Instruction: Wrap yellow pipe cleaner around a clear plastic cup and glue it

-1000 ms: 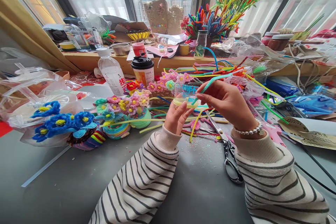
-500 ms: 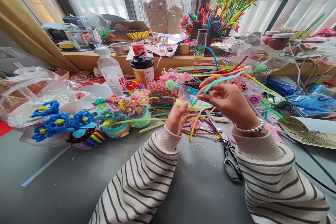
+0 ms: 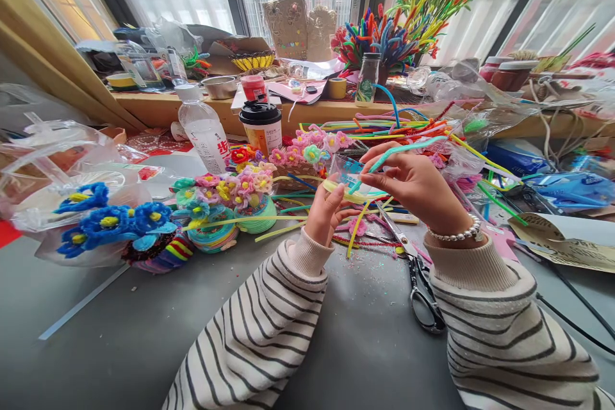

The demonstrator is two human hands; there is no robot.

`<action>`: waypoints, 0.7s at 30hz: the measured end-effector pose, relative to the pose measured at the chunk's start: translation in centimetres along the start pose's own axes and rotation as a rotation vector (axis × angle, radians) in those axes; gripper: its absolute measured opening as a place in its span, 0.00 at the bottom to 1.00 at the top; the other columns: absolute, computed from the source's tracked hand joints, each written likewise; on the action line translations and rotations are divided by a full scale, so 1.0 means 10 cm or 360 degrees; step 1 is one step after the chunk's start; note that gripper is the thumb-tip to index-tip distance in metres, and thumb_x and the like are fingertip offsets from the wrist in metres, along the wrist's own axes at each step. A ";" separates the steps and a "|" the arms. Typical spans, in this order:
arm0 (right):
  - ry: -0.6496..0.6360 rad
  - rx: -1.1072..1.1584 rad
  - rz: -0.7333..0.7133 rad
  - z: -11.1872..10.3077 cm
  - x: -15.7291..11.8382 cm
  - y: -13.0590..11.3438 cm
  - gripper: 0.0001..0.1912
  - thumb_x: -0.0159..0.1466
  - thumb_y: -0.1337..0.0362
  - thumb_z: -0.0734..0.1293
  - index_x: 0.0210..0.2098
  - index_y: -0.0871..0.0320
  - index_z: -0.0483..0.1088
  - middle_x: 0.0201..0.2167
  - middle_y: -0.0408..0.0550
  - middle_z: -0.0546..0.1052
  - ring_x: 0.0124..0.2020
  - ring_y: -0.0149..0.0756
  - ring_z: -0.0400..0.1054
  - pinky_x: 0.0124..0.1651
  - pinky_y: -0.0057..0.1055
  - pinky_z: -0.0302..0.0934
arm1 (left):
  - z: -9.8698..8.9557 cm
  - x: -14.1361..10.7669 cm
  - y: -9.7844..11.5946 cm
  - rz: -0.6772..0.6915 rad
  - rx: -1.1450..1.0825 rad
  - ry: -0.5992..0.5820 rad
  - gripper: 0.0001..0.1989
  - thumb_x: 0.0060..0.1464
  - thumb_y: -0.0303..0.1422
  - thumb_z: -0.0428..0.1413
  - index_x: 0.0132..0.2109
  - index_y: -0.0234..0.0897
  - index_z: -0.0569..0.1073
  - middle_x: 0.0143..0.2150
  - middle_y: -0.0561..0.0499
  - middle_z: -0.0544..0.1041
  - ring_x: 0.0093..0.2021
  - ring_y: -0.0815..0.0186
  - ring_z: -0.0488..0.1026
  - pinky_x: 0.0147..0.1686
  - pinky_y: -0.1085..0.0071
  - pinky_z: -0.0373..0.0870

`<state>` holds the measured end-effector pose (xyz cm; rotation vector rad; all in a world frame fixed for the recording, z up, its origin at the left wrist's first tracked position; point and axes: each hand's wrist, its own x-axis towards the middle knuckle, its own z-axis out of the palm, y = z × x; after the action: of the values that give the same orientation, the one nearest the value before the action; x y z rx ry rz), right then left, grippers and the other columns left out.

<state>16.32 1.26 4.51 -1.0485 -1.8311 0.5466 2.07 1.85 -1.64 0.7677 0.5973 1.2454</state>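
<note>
My left hand [image 3: 327, 213] is closed on a clear plastic container [image 3: 344, 170] with blue print, its lower part wrapped in pale yellow pipe cleaner [image 3: 346, 193]. In my right hand [image 3: 417, 178] a turquoise pipe cleaner [image 3: 408, 148] is pinched between thumb and fingertips. One end of it meets the container's side by the yellow wrap; the other arches over the hand to the right. My left fingers hide part of the container. Beneath my right wrist, black-handled scissors [image 3: 407, 246] lie partly open on the grey table [image 3: 365, 346].
Blue pipe-cleaner flowers [image 3: 108, 221] and wrapped pots [image 3: 257, 213] stand at left. Behind them are a water bottle [image 3: 204, 131] and a lidded paper cup [image 3: 261, 125]. Loose pipe cleaners and plastic bags [image 3: 569, 187] lie at back right.
Both hands stay in nearly the same place. The turquoise pipe cleaner's free end has shifted slightly, and the container is tilted a little differently.
</note>
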 end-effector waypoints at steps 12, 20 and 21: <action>-0.0034 0.0008 -0.0003 0.02 0.00 -0.02 0.12 0.53 0.56 0.67 0.27 0.60 0.70 0.35 0.50 0.72 0.36 0.35 0.66 0.32 0.30 0.63 | -0.01 -0.01 0.00 0.0059 0.0128 0.0037 0.28 0.35 0.33 0.64 0.46 0.36 0.64 0.39 0.51 0.71 0.32 0.69 0.72 0.30 0.71 0.70; -0.0007 0.0116 0.0078 0.02 -0.01 -0.07 0.12 0.53 0.56 0.67 0.30 0.60 0.71 0.33 0.49 0.73 0.36 0.36 0.66 0.33 0.30 0.62 | -0.01 -0.01 0.00 0.0060 0.0025 -0.0007 0.24 0.37 0.30 0.63 0.45 0.38 0.66 0.37 0.52 0.72 0.33 0.68 0.72 0.33 0.70 0.68; 0.0016 0.0127 0.0087 0.02 -0.01 -0.08 0.12 0.54 0.56 0.67 0.30 0.59 0.72 0.33 0.49 0.73 0.36 0.35 0.67 0.34 0.30 0.62 | -0.01 -0.01 0.01 0.0052 0.0011 -0.0013 0.25 0.37 0.30 0.63 0.45 0.38 0.66 0.37 0.52 0.72 0.34 0.68 0.72 0.34 0.70 0.68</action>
<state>15.82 0.78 4.91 -1.0479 -1.7617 0.6403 1.94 1.78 -1.65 0.7907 0.5845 1.2701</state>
